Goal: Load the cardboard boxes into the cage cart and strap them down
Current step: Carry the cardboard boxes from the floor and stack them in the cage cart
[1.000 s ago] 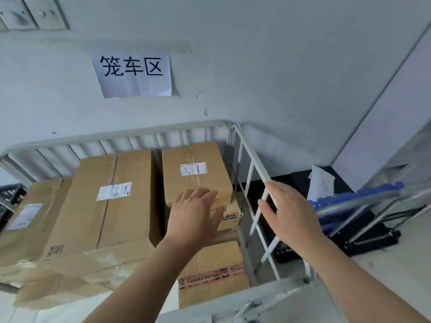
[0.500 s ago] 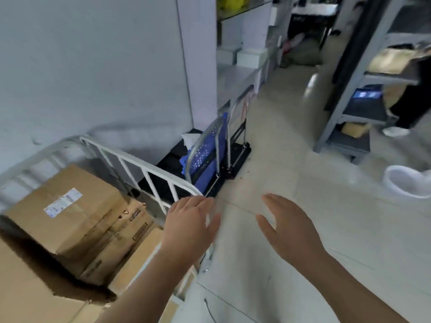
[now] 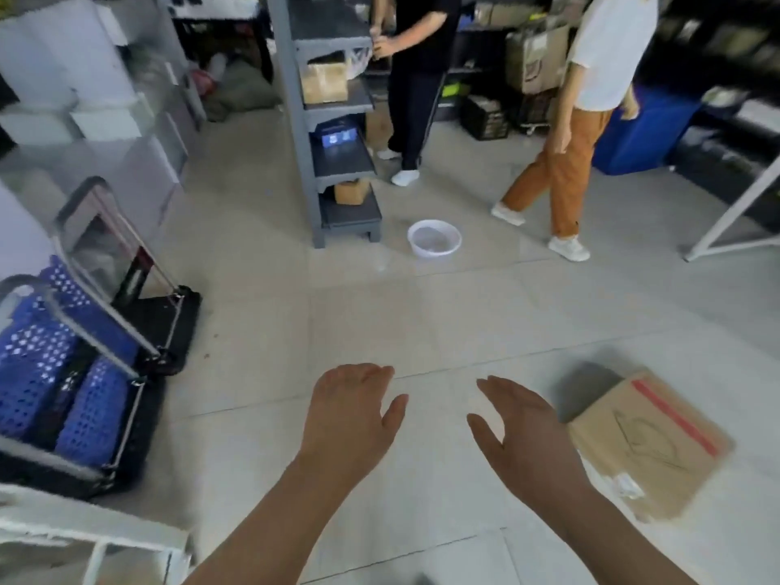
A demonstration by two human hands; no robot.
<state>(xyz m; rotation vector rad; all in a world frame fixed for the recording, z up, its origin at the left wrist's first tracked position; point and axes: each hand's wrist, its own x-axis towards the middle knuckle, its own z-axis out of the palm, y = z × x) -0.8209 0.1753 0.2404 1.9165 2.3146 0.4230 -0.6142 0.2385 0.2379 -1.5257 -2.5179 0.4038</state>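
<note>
Head view: empty hands [image 3: 439, 420]; shut cardboard box [image 3: 650, 441] on floor.

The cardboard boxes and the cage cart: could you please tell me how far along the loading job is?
Done: cannot be judged; only a white corner of the cage cart shows at lower left, its contents hidden. In hand: nothing; the left hand and right hand are open and empty over the floor. Left: a cardboard box with red tape lies on the floor by the right hand, not yet loaded. No strap is visible.

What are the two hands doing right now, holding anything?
Left hand: open, holding nothing.
Right hand: open, holding nothing, beside the cardboard box on the floor.
</note>
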